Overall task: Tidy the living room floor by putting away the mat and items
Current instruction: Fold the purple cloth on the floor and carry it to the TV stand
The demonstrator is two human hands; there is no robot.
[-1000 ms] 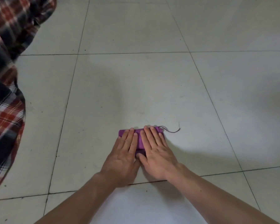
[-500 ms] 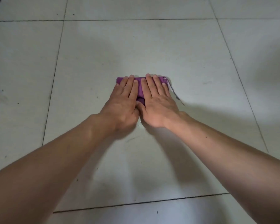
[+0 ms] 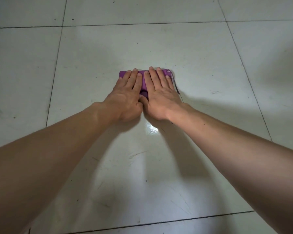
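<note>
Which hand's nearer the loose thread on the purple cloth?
Right. The right hand lies flat on the cloth beside the thread; the left hand presses the cloth's other end.

My left hand (image 3: 125,100) and right hand (image 3: 161,97) are bare, nails short. A tiny dark speck (image 3: 204,124), perhaps a mole, marks my bare right forearm (image 3: 227,149).

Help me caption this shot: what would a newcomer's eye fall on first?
The small purple folded cloth at mid-frame stands out against the pale tiled floor. The left hand and right hand press flat on it side by side, fingers straight. A dark thread trails from its right end.
</note>
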